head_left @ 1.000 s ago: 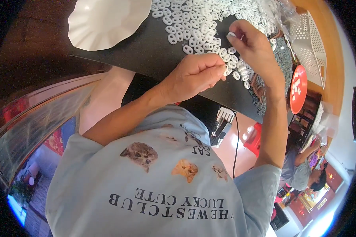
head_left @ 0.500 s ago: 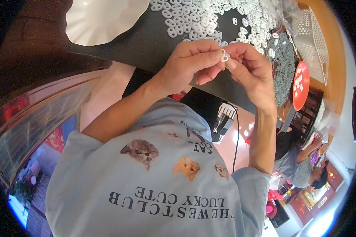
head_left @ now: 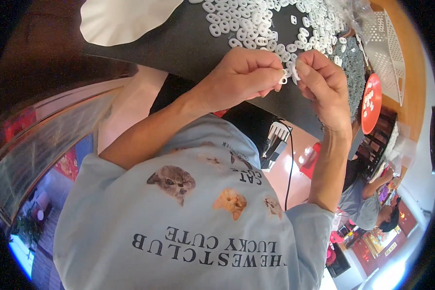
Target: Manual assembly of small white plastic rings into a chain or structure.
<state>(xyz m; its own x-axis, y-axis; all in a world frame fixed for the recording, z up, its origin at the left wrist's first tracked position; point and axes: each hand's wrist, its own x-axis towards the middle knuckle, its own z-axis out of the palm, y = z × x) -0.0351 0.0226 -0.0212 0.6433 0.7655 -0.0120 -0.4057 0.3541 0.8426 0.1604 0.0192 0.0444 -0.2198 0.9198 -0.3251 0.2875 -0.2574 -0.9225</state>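
While both hands are raised over the dark mat (head_left: 179, 46), a small white ring (head_left: 286, 76) is pinched between the left hand (head_left: 241, 77) and right hand (head_left: 324, 82). At 12 o'clock, a heap of white rings (head_left: 270, 19) is spread; at 2 o'clock, a white basket (head_left: 386, 48) is seen.

A dark tabletop (head_left: 188, 46) fills the far part of the scene, with a wooden edge (head_left: 411, 92) curving down its right side. A white slotted basket (head_left: 386, 43) and a red round lid (head_left: 371, 103) lie at the right, and a white plate (head_left: 121, 17) sits far left. Below the table the floor (head_left: 304, 159) is pale pink and shiny, and a second person (head_left: 367, 203) sits low on the right.
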